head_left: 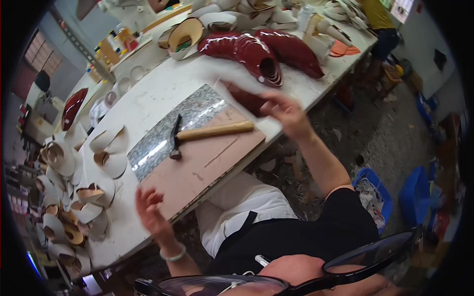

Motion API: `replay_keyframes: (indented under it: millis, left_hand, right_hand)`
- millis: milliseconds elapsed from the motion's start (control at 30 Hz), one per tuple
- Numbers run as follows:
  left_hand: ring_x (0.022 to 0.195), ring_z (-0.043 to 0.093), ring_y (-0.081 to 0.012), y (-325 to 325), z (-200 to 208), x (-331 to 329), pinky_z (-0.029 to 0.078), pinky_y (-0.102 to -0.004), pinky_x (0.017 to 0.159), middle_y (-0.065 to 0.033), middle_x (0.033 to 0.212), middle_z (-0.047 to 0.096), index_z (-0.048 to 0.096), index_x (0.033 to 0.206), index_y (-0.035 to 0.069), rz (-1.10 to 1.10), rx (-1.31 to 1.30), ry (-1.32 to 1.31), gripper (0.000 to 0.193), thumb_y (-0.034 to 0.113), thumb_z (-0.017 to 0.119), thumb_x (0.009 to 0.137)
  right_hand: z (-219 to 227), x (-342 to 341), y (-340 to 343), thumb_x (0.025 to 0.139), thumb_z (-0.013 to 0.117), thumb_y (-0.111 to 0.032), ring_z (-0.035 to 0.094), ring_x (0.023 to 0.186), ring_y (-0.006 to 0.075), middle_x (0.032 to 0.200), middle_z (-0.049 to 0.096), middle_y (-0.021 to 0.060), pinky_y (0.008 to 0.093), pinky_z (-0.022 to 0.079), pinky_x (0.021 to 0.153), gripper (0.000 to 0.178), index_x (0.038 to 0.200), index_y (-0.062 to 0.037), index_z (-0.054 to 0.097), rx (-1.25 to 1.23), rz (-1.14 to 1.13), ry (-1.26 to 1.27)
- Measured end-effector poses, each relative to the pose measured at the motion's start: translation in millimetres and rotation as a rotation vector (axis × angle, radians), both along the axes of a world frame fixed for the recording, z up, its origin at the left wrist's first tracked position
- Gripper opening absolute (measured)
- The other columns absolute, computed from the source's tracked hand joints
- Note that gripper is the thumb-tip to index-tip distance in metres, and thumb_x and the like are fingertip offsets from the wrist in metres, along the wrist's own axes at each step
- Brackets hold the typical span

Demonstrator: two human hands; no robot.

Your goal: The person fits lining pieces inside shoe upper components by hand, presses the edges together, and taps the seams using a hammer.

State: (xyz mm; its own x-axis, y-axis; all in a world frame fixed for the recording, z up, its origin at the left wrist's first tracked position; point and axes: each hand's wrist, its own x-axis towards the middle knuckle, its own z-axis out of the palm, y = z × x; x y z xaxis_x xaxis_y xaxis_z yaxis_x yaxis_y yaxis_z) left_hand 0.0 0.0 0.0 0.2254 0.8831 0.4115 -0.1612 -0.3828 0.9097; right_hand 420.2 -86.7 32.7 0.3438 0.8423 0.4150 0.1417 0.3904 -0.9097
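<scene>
i record a blurred dark red piece (244,99) over the worktop (165,91), at the right hand (287,114); i cannot tell whether those fingers grip. left hand (154,214): fingers apart. hammer (216,130) on slab (170,130).

Right hand (289,116): fingers blurred; grip on the dark red piece (242,97) cannot be told. Dark red piece: blurred, right end obscured by the fingers. Left hand (154,209): fingers blurred; contact with the board (185,182) uncertain. Stack of nested dark red pieces (254,54): layers overlap, count indeterminable. Pale curved pieces (89,212), left part of counter (123,224): overlapping, many partly hidden. Bottles (121,39), upper left: too small to identify. Co-worker in yellow top (376,15): cut off by upper edge. Blue bin (386,197): partly hidden behind black sleeve (353,212). Eyeglasses (308,286): cut off at lower edge.
</scene>
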Motion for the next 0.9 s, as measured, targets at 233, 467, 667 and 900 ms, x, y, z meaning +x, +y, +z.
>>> replay_keyframes:
  millis: [233, 467, 667, 900]
  left_hand:
    - [0.086, 0.059, -0.0153, -61.2, 160.3, 42.3, 0.042, -0.0315, 0.071, -0.005, 0.095, 0.064, 0.06, 0.108, 0.006, -0.743, 0.421, -0.76, 0.022, 0.016, 0.058, 0.089]
    - [0.072, 0.063, -0.0147, -68.0, 198.9, 55.0, 0.048, -0.0307, 0.064, -0.0035, 0.084, 0.066, 0.065, 0.095, 0.008, -0.761, 0.857, -0.659, 0.013, 0.006, 0.055, 0.088]
    - [0.078, 0.06, -0.0121, -82.0, 215.2, 30.2, 0.046, -0.0277, 0.074, -0.0022, 0.086, 0.063, 0.061, 0.097, 0.006, -0.77, 1.086, -0.9, 0.013, 0.006, 0.056, 0.086]
    - [0.1, 0.061, -0.0152, 110.7, 127.4, -8.0, 0.049, -0.031, 0.085, -0.0068, 0.101, 0.067, 0.065, 0.108, 0.001, 0.44, 0.319, 0.0, 0.02, 0.011, 0.059, 0.092]
  right_hand:
    - [-52.0, 189.0, -67.8, 0.087, 0.07, -0.026, 0.055, 0.109, 0.0284, 0.112, 0.061, 0.0125, 0.0369, 0.044, 0.092, 0.026, 0.098, -0.0016, 0.068, -0.065, -1.218, -0.637]
    - [-103.1, 247.5, -6.2, 0.085, 0.074, -0.02, 0.049, 0.123, 0.025, 0.13, 0.051, 0.0147, 0.0371, 0.039, 0.104, 0.058, 0.132, -0.0006, 0.046, -0.026, -0.872, -0.36]
    - [-64.7, 234.4, 23.4, 0.087, 0.07, -0.035, 0.047, 0.122, 0.0388, 0.126, 0.055, 0.0248, 0.0433, 0.037, 0.103, 0.06, 0.128, 0.0039, 0.05, -0.037, -1.045, -0.973]
    - [-8.7, -40.2, 56.4, 0.081, 0.071, -0.024, 0.052, 0.114, 0.0329, 0.125, 0.056, 0.0129, 0.0453, 0.041, 0.096, 0.043, 0.119, -0.0054, 0.061, 0.014, -0.091, -1.123]
